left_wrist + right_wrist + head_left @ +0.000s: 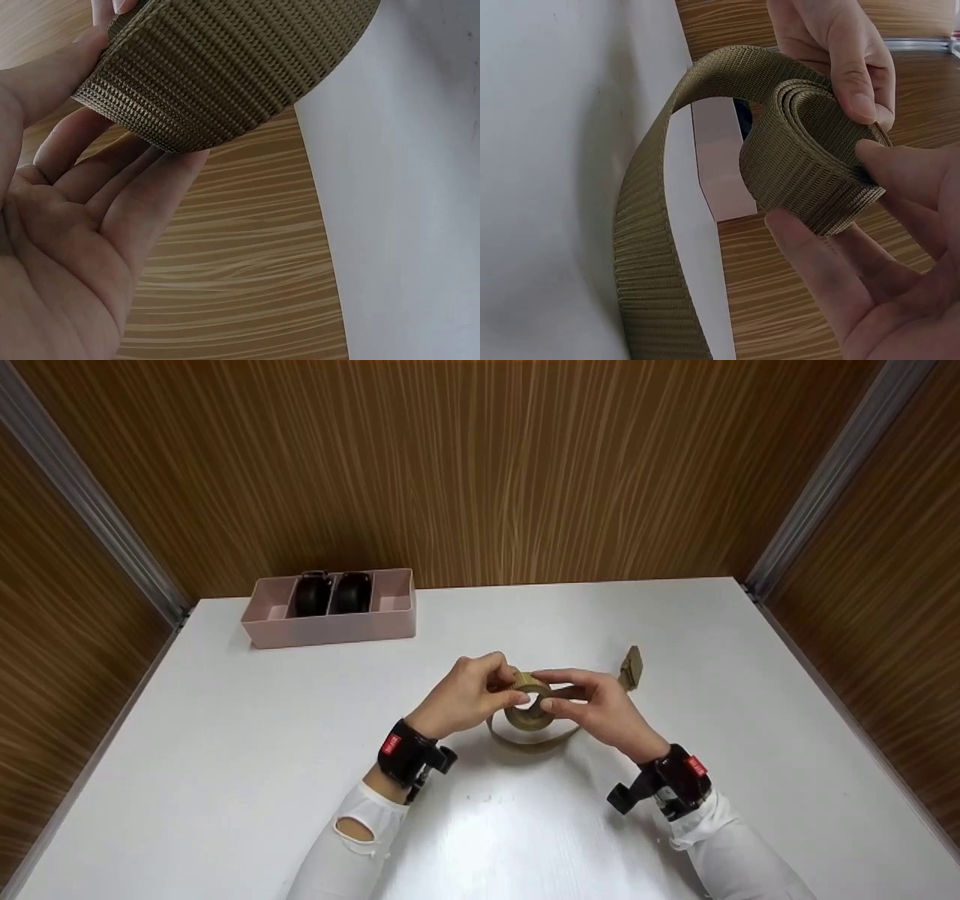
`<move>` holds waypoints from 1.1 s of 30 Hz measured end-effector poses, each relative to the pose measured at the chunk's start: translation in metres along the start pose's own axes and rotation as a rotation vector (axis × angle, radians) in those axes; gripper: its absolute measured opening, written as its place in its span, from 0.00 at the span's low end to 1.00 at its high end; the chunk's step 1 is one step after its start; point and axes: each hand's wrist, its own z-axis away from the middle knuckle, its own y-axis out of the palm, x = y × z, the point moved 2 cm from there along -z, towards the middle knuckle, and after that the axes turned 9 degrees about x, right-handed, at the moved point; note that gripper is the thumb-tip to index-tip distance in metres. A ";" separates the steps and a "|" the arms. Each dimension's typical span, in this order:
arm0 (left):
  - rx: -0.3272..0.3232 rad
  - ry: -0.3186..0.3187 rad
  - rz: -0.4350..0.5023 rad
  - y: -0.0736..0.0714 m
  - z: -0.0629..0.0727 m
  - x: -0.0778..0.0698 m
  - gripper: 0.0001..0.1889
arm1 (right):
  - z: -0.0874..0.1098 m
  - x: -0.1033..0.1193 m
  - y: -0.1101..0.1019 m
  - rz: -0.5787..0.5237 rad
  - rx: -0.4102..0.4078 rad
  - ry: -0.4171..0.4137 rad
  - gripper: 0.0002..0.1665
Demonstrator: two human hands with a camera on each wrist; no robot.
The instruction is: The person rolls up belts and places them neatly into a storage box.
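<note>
An olive webbing belt (pixel 529 721) is coiled into a roll at one end, held over the white table between both hands. My left hand (pixel 466 699) pinches the roll's left side between thumb and fingers. On the other side, my right hand (pixel 604 712) grips it, with the thumb at the inner layers and a finger against the outside in the right wrist view. From the coil, a loose length of strap (pixel 649 247) curves round toward the table. A flat olive end piece (pixel 632 667) stands to the right, beyond the right hand.
At the back left of the white table (pixel 225 750) sits a pink divided box (pixel 337 630). Two black rolled items (pixel 313 596) occupy its middle compartments. Wood-grain panels (pixel 480 472) enclose the table at the back and sides.
</note>
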 end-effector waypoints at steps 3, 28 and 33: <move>-0.005 -0.011 0.017 0.001 -0.001 0.000 0.12 | 0.000 -0.001 0.000 -0.049 -0.010 0.013 0.24; 0.017 -0.022 0.055 0.002 0.000 0.002 0.11 | 0.000 -0.003 0.001 -0.172 0.027 0.047 0.26; -0.010 -0.039 0.088 0.003 -0.001 0.002 0.12 | 0.001 -0.002 0.001 -0.239 0.002 0.045 0.27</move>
